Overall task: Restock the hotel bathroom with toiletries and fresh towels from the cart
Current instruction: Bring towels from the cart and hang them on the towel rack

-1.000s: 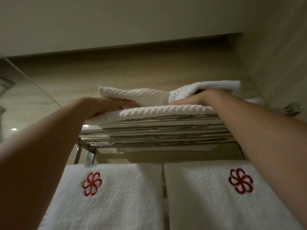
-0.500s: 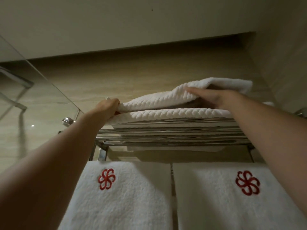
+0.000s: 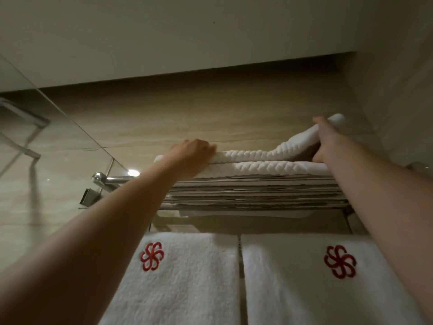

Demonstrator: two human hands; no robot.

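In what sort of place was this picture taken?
Most likely a hotel bathroom: a chrome towel rack with a folded towel on top, fixed to a tiled wall; two white hanging towels with the same red embroidered emblem; and a glass panel on the left.
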